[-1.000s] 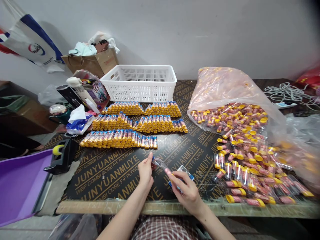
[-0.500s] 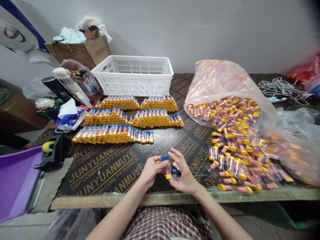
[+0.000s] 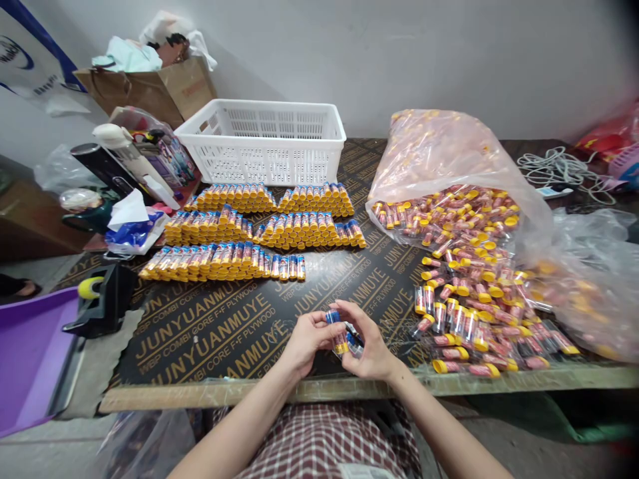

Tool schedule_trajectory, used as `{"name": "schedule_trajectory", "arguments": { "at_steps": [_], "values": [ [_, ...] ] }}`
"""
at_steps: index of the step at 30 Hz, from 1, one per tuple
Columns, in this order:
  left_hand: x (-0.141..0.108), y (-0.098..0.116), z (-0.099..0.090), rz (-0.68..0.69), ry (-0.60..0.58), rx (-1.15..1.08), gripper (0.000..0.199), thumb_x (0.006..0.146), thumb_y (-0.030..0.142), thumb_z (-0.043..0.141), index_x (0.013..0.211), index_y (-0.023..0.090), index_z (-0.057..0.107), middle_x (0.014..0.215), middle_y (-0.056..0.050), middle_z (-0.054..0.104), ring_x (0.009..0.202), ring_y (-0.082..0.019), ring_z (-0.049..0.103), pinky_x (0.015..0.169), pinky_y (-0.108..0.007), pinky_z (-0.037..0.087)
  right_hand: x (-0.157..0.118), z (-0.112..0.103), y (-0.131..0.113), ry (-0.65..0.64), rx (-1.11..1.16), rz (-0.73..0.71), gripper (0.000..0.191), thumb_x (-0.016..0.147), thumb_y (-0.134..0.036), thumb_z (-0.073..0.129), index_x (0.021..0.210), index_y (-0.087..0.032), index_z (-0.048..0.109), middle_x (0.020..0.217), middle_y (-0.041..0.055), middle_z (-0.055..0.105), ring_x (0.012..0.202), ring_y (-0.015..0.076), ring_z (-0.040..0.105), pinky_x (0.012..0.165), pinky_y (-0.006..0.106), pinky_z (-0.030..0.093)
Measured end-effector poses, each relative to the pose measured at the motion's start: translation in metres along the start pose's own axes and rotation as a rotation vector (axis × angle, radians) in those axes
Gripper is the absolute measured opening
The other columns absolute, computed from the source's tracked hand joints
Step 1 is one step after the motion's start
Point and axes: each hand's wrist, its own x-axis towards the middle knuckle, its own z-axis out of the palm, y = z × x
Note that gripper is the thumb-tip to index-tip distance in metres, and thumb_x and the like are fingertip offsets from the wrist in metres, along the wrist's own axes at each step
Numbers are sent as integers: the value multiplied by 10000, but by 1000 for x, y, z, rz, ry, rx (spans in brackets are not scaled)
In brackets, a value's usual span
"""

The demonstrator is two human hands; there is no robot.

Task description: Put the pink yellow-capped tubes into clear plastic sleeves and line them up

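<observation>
On the black plywood tabletop [image 3: 210, 339], a white plastic basket [image 3: 262, 143] sits at twelve o'clock; a clear bag [image 3: 439, 156] spills yellow-capped tubes [image 3: 464, 299] at two; the left hand [image 3: 312, 339] and right hand [image 3: 364, 342] pinch a blue-capped tube [image 3: 340, 336] at six.

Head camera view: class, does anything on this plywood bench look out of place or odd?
Yes: loose tubes spill from the clear plastic bag across the plywood bench in a jumbled heap, unlike the neat rows of tubes beside them.
</observation>
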Motion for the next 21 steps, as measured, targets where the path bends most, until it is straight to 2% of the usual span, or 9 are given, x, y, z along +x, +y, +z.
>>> {"name": "schedule_trajectory", "arguments": {
  "at_steps": [9, 11, 13, 15, 17, 19, 21],
  "values": [
    [-4, 1, 4, 14, -9, 1, 490, 494, 340, 833, 867, 84, 645, 677, -47, 645, 574, -117, 576, 601, -250, 440, -2, 1, -3, -6, -4, -23, 862, 552, -63, 477, 1375, -211, 267, 1308, 101, 439, 1173, 252, 487, 994, 408, 425],
    [-1, 0, 1, 35, -23, 26, 504, 550, 402, 792, 919, 100, 630, 749, -60, 651, 615, -126, 583, 616, -257, 445, 4, -5, -2, -25, -59, -46, 841, 559, -71, 485, 1365, -206, 287, 1301, 97, 454, 1180, 251, 478, 1008, 409, 407],
    [4, -3, -4, 81, -1, 123, 511, 665, 507, 670, 998, 126, 601, 855, -75, 650, 679, -143, 591, 633, -271, 451, 20, -20, 5, -25, -156, -81, 807, 571, -76, 502, 1347, -205, 321, 1290, 90, 474, 1188, 252, 469, 1023, 409, 384],
    [9, -10, -9, 162, 83, 406, 502, 722, 552, 578, 1022, 150, 592, 904, -74, 637, 728, -160, 583, 656, -285, 441, 47, -43, 19, 27, -269, -117, 785, 585, -87, 520, 1338, -207, 333, 1282, 88, 488, 1188, 253, 469, 1029, 410, 365],
    [14, -20, -14, 251, 183, 846, 451, 672, 532, 637, 931, 164, 622, 864, -56, 621, 759, -178, 564, 680, -291, 412, 83, -69, 41, 115, -392, -120, 805, 595, -102, 535, 1356, -209, 296, 1278, 90, 495, 1176, 251, 479, 1030, 411, 350],
    [16, -31, -17, 302, 230, 1233, 371, 597, 480, 719, 792, 178, 629, 815, -34, 597, 787, -191, 547, 693, -287, 381, 121, -92, 66, 130, -545, -85, 805, 591, -114, 540, 1352, -209, 296, 1266, 94, 507, 1161, 249, 491, 1014, 405, 352],
    [18, -40, -18, 319, 247, 1397, 278, 608, 405, 730, 740, 190, 612, 813, -16, 586, 795, -178, 539, 685, -267, 360, 154, -107, 90, 119, -598, -83, 783, 573, -118, 550, 1326, -190, 348, 1223, 104, 545, 1109, 255, 528, 974, 395, 381]
  ]
}}
